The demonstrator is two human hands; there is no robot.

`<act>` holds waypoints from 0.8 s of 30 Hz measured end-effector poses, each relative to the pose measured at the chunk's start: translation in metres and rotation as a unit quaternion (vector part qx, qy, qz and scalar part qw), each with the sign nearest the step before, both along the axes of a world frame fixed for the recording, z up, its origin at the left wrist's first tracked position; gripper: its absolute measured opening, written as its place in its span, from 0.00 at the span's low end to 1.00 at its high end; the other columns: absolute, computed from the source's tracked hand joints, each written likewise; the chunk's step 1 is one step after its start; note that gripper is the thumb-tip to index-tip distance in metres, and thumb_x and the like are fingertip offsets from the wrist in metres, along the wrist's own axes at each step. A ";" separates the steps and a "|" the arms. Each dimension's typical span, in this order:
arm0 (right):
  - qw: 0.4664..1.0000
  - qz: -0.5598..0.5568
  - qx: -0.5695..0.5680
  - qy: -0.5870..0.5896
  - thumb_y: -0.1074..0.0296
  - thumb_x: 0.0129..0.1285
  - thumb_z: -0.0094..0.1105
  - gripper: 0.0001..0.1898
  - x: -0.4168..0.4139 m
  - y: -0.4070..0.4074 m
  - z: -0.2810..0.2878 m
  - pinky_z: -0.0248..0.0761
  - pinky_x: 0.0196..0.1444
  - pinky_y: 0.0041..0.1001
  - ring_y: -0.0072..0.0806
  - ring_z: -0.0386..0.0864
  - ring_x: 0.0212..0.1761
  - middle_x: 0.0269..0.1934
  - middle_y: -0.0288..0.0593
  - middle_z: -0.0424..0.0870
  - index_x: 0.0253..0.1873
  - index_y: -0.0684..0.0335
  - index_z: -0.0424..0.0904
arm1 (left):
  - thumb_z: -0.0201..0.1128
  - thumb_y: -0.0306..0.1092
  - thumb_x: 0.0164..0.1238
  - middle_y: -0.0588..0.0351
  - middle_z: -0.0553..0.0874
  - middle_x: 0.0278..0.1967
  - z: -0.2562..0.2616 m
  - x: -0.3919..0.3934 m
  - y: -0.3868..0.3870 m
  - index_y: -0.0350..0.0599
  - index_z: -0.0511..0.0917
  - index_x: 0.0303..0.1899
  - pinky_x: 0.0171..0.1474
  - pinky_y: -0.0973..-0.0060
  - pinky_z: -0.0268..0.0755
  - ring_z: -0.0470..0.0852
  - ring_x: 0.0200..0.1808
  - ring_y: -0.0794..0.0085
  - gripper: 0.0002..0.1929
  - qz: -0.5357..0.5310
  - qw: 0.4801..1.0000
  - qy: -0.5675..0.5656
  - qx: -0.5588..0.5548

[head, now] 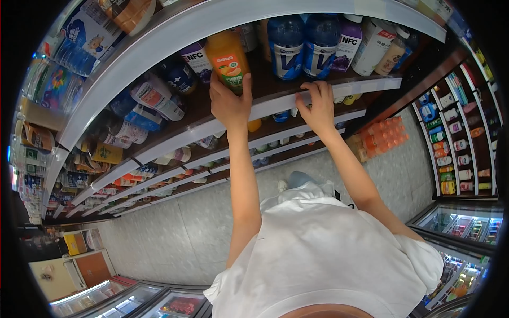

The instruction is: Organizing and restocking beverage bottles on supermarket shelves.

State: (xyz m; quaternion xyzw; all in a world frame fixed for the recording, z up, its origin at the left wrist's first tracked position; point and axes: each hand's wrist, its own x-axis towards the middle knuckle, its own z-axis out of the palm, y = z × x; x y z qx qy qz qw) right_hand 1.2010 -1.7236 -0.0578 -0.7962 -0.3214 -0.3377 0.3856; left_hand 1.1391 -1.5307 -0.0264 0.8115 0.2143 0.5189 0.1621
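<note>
My left hand (232,104) is wrapped around the lower part of an orange juice bottle (227,59) with a green and orange label. The bottle is upright at the front of a dark shelf (260,88). My right hand (318,106) holds nothing; its bent, parted fingers rest on the pale front rail (360,88) of that shelf. Behind the rail, above the right hand, stand two blue-capped drink bottles (286,49) with blue and white labels. A purple and white juice carton (197,59) stands left of the orange bottle, and a similar carton (348,45) is beside the blue ones.
Lower shelves with pale rails (191,161) hold many drinks. A shrink-wrapped pack of orange bottles (383,137) sits on the grey tiled floor (171,242) to the right. Shelves of household bottles (457,145) rise beyond it. Glass-fronted coolers (457,222) are behind me.
</note>
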 end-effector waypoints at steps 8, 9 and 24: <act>0.999 0.021 -0.005 0.028 0.69 0.55 0.66 0.12 -0.001 -0.004 0.007 0.67 0.48 0.41 0.47 0.72 0.45 0.41 0.47 0.73 0.44 0.62 0.79 | 0.67 0.54 0.60 0.40 0.83 0.43 0.003 -0.003 -0.003 0.34 0.65 0.61 0.41 0.57 0.78 0.85 0.43 0.47 0.37 -0.018 0.998 0.040 -0.040; 0.999 0.019 -0.004 0.028 0.68 0.55 0.66 0.12 -0.001 -0.004 0.007 0.67 0.48 0.41 0.46 0.72 0.45 0.41 0.45 0.73 0.44 0.61 0.79 | 0.68 0.53 0.59 0.40 0.83 0.44 0.003 -0.003 -0.003 0.35 0.65 0.61 0.41 0.57 0.78 0.84 0.44 0.47 0.37 -0.016 0.999 0.039 -0.031; 0.999 0.046 -0.015 0.012 0.67 0.53 0.66 0.15 0.006 -0.008 0.005 0.66 0.47 0.40 0.44 0.72 0.44 0.41 0.44 0.73 0.46 0.61 0.78 | 0.75 0.60 0.49 0.49 0.83 0.39 0.005 0.005 -0.007 0.40 0.71 0.51 0.38 0.60 0.77 0.85 0.39 0.53 0.37 0.067 0.997 0.036 -0.031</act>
